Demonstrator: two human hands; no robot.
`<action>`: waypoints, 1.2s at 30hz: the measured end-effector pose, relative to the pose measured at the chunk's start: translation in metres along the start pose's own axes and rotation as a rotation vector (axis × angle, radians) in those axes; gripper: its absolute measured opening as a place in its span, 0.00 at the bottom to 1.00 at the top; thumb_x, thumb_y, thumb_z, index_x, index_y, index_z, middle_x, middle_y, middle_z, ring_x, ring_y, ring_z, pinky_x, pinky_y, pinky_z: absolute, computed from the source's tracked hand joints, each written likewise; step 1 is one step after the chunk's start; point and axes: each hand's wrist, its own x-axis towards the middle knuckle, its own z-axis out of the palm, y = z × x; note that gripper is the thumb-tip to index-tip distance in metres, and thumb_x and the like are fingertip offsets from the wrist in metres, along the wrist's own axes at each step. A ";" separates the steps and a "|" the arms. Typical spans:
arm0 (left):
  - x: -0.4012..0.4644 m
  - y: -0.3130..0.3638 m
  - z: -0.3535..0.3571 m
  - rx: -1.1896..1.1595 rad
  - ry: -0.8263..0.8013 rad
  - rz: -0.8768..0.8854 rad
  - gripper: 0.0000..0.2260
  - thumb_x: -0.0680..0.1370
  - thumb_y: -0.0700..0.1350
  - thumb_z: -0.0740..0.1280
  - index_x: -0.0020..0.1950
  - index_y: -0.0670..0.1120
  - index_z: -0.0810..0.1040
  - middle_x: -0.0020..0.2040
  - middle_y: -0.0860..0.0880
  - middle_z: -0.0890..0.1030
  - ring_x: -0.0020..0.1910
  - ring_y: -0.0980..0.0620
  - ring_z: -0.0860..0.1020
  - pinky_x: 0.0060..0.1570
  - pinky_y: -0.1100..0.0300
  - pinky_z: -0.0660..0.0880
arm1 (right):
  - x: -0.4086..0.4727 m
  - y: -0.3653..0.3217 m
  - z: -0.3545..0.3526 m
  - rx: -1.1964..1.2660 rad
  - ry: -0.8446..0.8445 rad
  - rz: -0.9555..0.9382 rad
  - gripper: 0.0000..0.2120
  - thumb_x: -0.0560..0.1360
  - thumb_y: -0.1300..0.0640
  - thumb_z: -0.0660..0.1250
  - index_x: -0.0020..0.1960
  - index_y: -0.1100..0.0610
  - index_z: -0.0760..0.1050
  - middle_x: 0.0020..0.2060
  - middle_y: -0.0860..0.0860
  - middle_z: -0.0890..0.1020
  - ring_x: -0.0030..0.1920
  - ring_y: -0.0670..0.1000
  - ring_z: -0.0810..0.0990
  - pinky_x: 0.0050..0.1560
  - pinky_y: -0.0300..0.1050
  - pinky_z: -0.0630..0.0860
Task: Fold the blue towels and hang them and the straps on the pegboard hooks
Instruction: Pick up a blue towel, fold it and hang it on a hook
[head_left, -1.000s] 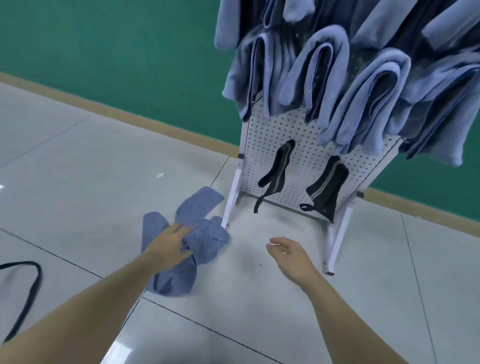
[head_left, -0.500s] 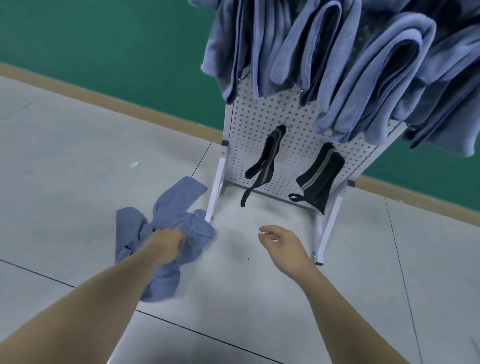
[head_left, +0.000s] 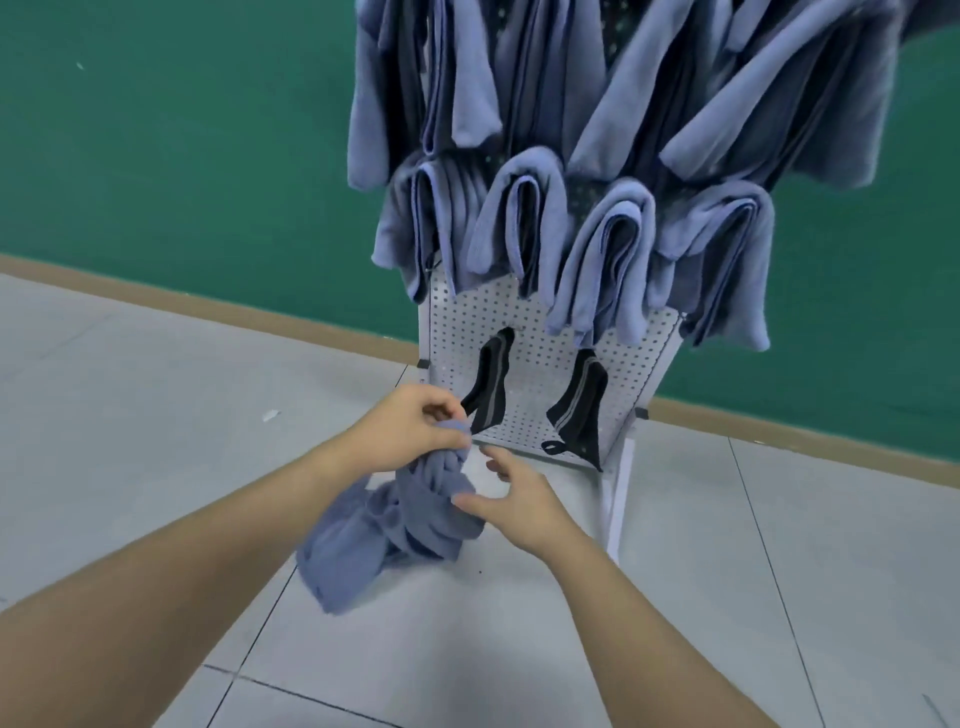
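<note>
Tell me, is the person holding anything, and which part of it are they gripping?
Yes: the left hand grips a crumpled blue towel by its bunched top end; the rest hangs below. The right hand is open beside it, fingertips about touching the cloth.

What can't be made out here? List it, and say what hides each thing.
1. Pegboard hooks, head view: the hanging towels and two black straps cover them.
2. Top of the pegboard: cut off by the upper frame edge.
3. Left hand's fingertips: buried in the crumpled towel it grips.
4. Whether the right hand touches that towel: motion blur hides it.
5. Towel's corners: lost in its own bunching.
</note>
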 end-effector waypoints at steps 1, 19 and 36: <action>-0.001 0.023 -0.005 -0.001 0.027 0.041 0.04 0.74 0.37 0.78 0.45 0.41 0.84 0.40 0.48 0.85 0.39 0.58 0.81 0.44 0.62 0.78 | -0.001 -0.010 -0.009 -0.031 0.031 -0.061 0.16 0.76 0.51 0.75 0.62 0.46 0.77 0.53 0.42 0.77 0.55 0.45 0.74 0.47 0.37 0.71; -0.069 0.139 -0.023 -0.139 0.189 0.166 0.10 0.78 0.55 0.69 0.47 0.48 0.79 0.50 0.33 0.82 0.45 0.48 0.77 0.53 0.46 0.74 | -0.105 -0.119 -0.169 -0.217 0.233 -0.427 0.17 0.82 0.46 0.67 0.41 0.57 0.77 0.32 0.51 0.72 0.33 0.48 0.68 0.36 0.45 0.65; -0.027 0.109 -0.037 -0.707 0.363 -0.269 0.13 0.80 0.51 0.70 0.37 0.48 0.78 0.33 0.51 0.81 0.34 0.52 0.80 0.38 0.59 0.76 | -0.082 -0.094 -0.180 -0.176 0.385 -0.424 0.10 0.81 0.52 0.70 0.42 0.54 0.81 0.36 0.57 0.78 0.35 0.47 0.71 0.39 0.41 0.68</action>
